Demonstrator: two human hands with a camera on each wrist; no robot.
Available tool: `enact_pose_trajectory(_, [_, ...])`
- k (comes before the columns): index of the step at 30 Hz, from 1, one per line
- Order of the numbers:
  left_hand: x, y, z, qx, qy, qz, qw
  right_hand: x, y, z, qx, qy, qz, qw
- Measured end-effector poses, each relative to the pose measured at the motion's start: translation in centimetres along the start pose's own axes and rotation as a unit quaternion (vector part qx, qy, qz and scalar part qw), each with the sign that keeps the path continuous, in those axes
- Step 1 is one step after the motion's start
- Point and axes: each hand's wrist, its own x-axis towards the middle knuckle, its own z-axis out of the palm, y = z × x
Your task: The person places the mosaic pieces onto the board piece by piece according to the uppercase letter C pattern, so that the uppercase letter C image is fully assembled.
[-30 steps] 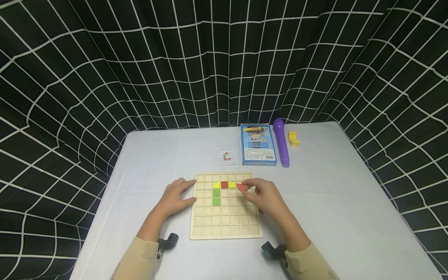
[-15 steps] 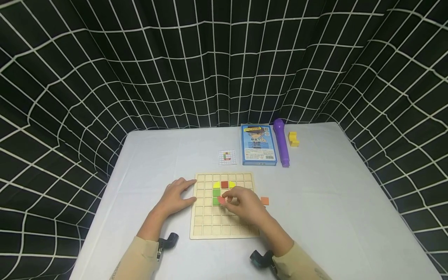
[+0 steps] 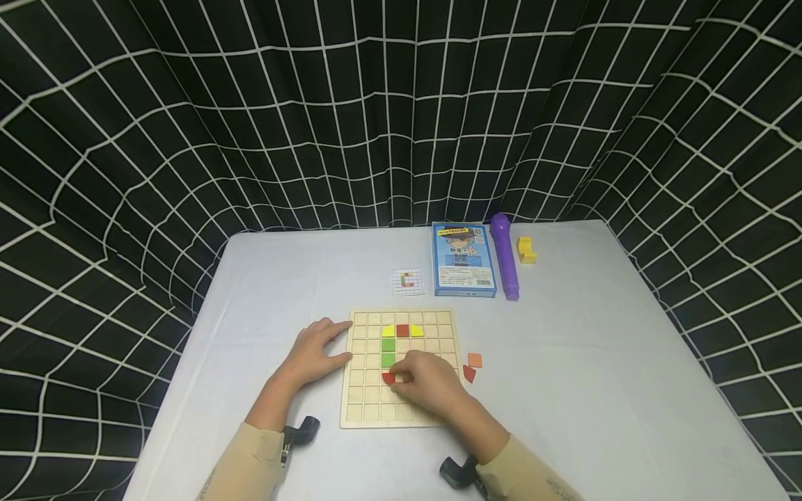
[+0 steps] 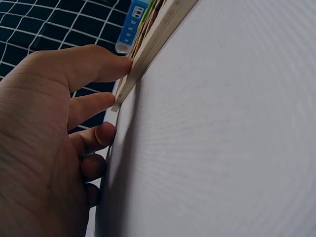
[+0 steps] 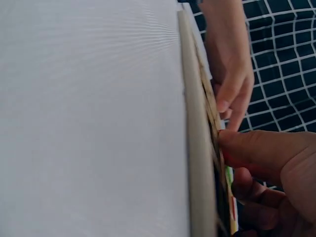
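Head view, one: set high on the person's side, facing forward and down; widest and farthest off, covering the white-covered table [image 3: 564, 362], wooden grid board [image 3: 372, 413], left hand [image 3: 313, 353], right hand [image 3: 432, 384] and white-gridded black curtain [image 3: 351, 101]. Left wrist view, one: close, low over the tabletop, canted, facing past the left hand to the board's edge. Right wrist view, one: close, low, turned sideways, board nearly edge-on. Shared: board, curtain and left hand, all three; blue box [image 3: 465, 263], head and left wrist; right hand, head and right wrist.
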Motion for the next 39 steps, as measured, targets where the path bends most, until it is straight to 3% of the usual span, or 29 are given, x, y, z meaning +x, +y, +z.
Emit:
enact_pose_trajectory(14, [0.1, -0.1, 0.0, 0.003, -0.002, -0.005, 1.0000, -0.2, -0.3, 0.8, -0.044, 0.059, -0.011, 0.9972])
enact_pose_trajectory(26, [0.0, 0.0, 0.1, -0.003, 0.003, -0.006, 1.0000, -1.0, -0.1, -0.4, -0.031, 0.064, -0.028, 0.9970])
enact_pose_trajectory(39, [-0.1, 0.4, 0.0, 0.001, -0.003, -0.022, 0.9998, -2.9, 1.9, -3.6, 0.018, 0.082, 0.034, 0.9959])
